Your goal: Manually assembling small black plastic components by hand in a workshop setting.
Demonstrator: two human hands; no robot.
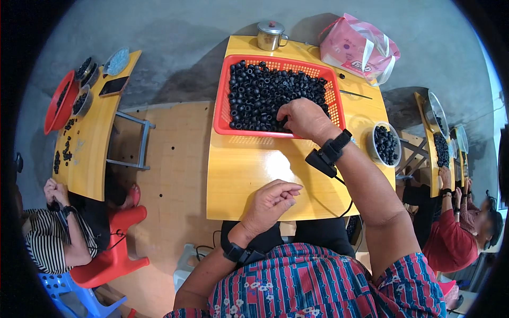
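A red plastic basket (218, 106) with lattice sides stands on the yellow table (238, 175). Small black ring-shaped pieces (260, 93) with holes through them fill it. My right hand (307, 121) reaches over its near side, fingers bent down among the pieces; the fingertips are partly hidden, so what they pinch does not show. Close to the table's front edge, my left hand (270, 205) hovers with fingers curled toward the thumb. Whatever it may hold is too small or hidden to make out. Both wrists wear black straps with small devices.
Right of the basket, a clear round tub (384, 144) contains more black pieces. A thin dark rod (355, 94), a lidded metal mug (271, 36) and a pink bag (358, 47) lie toward the back. People sit at yellow tables (90, 153) on both sides.
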